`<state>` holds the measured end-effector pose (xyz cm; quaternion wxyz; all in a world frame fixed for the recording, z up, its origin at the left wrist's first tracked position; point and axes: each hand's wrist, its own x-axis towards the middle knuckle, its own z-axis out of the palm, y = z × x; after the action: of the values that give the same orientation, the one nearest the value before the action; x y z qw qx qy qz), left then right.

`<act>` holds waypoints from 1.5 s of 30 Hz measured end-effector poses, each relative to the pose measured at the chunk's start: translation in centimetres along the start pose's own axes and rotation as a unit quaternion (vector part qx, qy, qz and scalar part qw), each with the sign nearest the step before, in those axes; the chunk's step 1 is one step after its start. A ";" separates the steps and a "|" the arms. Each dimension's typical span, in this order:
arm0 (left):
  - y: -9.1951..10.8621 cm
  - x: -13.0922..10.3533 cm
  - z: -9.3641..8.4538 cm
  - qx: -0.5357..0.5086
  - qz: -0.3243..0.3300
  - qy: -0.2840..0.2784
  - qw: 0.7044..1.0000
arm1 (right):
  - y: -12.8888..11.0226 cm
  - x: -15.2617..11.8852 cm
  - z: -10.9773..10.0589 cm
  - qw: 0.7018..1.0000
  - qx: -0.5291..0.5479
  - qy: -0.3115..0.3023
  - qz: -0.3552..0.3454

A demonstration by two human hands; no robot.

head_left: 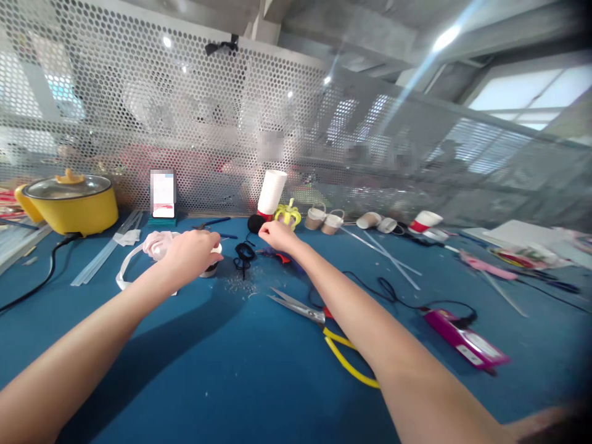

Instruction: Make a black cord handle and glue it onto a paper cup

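Observation:
My left hand (192,251) is closed round a small cup (209,270) with a pale top and a dark lower part, low over the blue table. Fingers and thumb cover much of the cup. My right hand (279,237) reaches forward with its fingers pinched together; what they hold, if anything, is hidden. Right beside its fingertips sits a black ball of yarn (255,223). Between the hands lies a loose tangle of black yarn (245,254), with pale crumbs (240,285) scattered in front. Large scissors (296,306) with yellow handles lie partly under my right forearm.
A yellow electric pot (76,206) and clear glue sticks (104,256) lie left, near a pale ribbon (157,245). Stacked paper cups (272,191) and a yellow pumpkin-shaped frame (287,215) stand behind. Small baskets (316,217) and a magenta power strip (465,339) are right.

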<state>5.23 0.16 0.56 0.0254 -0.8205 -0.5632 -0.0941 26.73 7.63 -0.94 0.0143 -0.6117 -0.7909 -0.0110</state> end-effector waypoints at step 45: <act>-1.3 4.4 2.2 -0.426 -0.058 0.147 0.891 | -4.3 2.3 -2.9 0.804 0.591 -0.063 -0.011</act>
<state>5.86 5.03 -0.83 -0.2495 -0.6955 -0.5053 -0.4458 22.04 8.63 2.08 0.3236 -0.4754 -0.6499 0.4969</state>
